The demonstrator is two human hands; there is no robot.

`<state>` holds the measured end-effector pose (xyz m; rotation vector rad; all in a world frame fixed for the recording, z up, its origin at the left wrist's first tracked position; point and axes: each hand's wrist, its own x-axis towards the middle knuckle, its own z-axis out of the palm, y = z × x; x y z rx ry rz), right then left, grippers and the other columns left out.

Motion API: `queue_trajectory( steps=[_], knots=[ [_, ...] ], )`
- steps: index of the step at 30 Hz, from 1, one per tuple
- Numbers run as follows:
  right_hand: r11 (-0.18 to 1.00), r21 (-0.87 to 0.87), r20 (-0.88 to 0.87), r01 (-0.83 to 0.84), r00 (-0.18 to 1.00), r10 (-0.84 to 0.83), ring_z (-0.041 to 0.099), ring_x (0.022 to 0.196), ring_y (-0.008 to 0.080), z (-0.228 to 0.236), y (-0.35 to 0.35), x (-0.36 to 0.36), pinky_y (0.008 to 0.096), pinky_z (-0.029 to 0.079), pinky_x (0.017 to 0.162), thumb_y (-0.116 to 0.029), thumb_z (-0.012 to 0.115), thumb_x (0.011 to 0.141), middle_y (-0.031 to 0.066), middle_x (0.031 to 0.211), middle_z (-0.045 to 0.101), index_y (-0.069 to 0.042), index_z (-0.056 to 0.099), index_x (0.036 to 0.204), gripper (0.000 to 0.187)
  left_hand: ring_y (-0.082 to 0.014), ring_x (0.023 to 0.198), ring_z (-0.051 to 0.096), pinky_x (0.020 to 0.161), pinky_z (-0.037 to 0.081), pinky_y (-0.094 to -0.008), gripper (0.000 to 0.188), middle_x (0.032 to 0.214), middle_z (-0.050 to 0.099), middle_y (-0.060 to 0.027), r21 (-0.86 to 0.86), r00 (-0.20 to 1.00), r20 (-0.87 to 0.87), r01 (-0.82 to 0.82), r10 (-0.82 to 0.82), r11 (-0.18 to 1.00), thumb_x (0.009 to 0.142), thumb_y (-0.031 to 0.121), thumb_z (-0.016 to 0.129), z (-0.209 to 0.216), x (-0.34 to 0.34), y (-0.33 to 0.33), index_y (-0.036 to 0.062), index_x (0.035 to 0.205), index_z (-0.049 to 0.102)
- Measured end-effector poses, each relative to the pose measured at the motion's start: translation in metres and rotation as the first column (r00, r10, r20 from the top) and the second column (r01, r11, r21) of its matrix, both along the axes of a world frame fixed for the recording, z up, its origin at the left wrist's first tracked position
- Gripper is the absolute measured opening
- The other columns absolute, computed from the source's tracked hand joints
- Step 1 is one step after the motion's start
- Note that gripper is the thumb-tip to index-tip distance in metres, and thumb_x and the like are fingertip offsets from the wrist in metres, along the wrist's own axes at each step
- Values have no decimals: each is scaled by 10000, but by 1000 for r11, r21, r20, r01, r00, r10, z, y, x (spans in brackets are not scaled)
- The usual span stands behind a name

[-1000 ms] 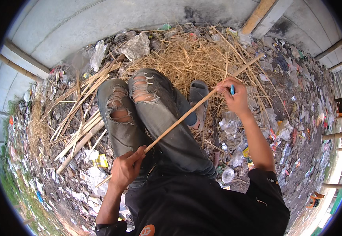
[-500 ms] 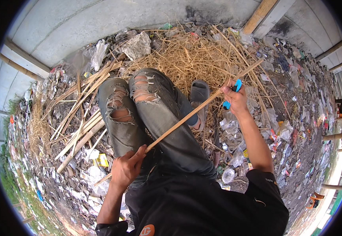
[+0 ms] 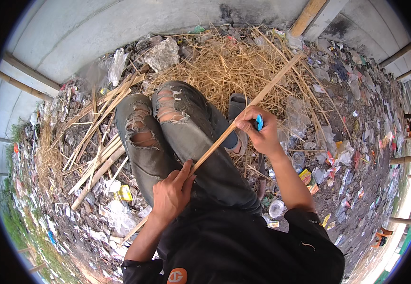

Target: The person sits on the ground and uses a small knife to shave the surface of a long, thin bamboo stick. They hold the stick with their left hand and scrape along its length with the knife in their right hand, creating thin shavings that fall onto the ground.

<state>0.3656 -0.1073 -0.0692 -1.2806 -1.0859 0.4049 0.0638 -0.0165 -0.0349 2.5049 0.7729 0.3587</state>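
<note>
Tan wooden strip [image 3: 277,83] slants from seven to one o'clock, left hand [image 3: 171,196] and right hand [image 3: 263,137] clamped on it, apart. Scraping with the blue tool [image 3: 260,122] seems in hand; the next stroke calls for steadiness.

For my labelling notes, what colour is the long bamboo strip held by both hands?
The bamboo strip is light tan-brown, seen best in the head view.

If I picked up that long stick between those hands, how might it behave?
Probably fairly stiff: the long stick spans left hand to right hand without visible sag. Likely light for its length, being slender. Beyond the right hand it looks flattish, so it might slide rather than roll.
</note>
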Motion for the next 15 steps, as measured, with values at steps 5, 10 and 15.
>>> queue_trajectory(
  steps=[5, 10, 15],
  knots=[
    [906, -58, -84, 419, 903, -422, 604, 750, 78, -13, -17, 2, 261, 492, 703, -126, 802, 990, 22, 935, 729, -2, 728, 1028, 150, -322, 625, 673, 579, 517, -432, 367, 762, 660, -108, 3, 999, -25, -43, 43, 999, 959, 166, 787, 1, -3, -2, 111, 1321, 754],
    [761, -137, -280, 634, 712, -644, 514, 609, 87, -82, -61, 31, 253, 418, 577, -170, 726, 1019, 23, 928, 694, -31, 671, 1127, 184, -307, 621, 671, 593, 519, -420, 326, 763, 667, -118, -79, 998, 19, -55, 57, 995, 949, 134, 793, 4, 0, -6, 82, 1270, 781],
    [601, -794, -290, 89, 814, -504, 645, 642, 203, -172, -141, -4, 356, 509, 599, -299, 737, 990, 94, 843, 704, -42, 688, 1080, 277, -263, 629, 658, 611, 508, -380, 345, 777, 680, -148, -219, 991, 102, -68, 92, 973, 940, 101, 791, -1, 1, -4, 20, 1273, 762]
  ],
)
